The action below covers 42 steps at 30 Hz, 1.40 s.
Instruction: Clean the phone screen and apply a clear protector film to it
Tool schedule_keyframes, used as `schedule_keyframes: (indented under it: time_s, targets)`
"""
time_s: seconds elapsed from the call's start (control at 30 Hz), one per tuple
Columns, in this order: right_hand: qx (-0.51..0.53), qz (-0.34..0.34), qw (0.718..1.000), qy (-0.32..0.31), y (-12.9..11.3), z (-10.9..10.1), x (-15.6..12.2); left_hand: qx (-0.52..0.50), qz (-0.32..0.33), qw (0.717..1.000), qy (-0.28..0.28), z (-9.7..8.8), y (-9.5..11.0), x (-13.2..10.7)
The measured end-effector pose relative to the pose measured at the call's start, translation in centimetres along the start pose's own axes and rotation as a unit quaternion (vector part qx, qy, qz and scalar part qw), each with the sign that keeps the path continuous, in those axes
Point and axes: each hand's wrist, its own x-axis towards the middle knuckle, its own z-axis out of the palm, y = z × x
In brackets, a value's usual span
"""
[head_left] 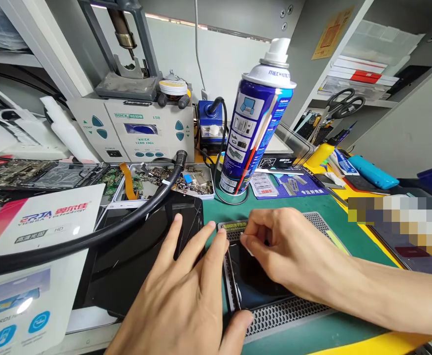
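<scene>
— What's under the right hand?
— A slim, flat device point(254, 278), glossy black on top, with rounded corners and a bright glint along the edge nearest the left hand. Part of its face is hidden by the right hand point(304, 251).
— How are that hand's fingers?
— Curled, thumb and forefinger tips brought together over the device's far end. I can't tell whether something thin is pinched there.
— And the left hand point(186, 296)?
— Spread, palm down, just left of the device. Its thumb reaches to the device's near corner, its forefinger to a corner of the grey honeycomb pad point(293, 310) beneath.
— What's that pad lying on?
— A green mat point(365, 231), showing beyond the right hand.
— Further out?
— Left of the left hand, a large black panel point(123, 271), a black hose point(142, 214) crossing over it, and a printed white packet point(49, 241). Beyond both hands, a blue spray can point(252, 133) with a white cap, a tray of circuit boards point(156, 185), and a grey QUICK station point(134, 130).
</scene>
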Motion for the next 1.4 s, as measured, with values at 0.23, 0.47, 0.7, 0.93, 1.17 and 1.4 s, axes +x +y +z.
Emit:
schedule_keyframes:
  time_s: [0.23, 0.47, 0.7, 0.93, 1.17, 1.4]
  targets:
    - [-0.010, 0.071, 0.997, 0.017, 2.0, -1.4, -0.9, -0.007, 0.010, 1.000, 0.013, 0.2, -0.1, 0.2]
    - [-0.001, 0.023, 1.000, 0.007, -0.2, -0.6, -0.2, 0.003, 0.003, 1.000, 0.014, 0.2, 0.1, -0.2]
    - [-0.013, 0.005, 1.000, 0.009, 0.5, -0.8, -0.2, -0.013, -0.011, 1.000, -0.013, -0.5, 0.3, 0.2]
    - [-0.022, -0.079, 0.996, -0.040, -0.4, -0.6, -0.5, 0.024, 0.004, 1.000, -0.012, -0.8, 0.4, 0.6]
    - [-0.043, -0.179, 0.973, -0.138, -0.2, -1.2, -2.1, 0.028, 0.021, 0.999, -0.033, -1.2, 0.1, 0.7]
    - [-0.065, -0.250, 0.954, -0.153, 0.3, -1.1, -5.3, 0.049, 0.037, 0.997, -0.041, -1.7, -0.3, 0.0]
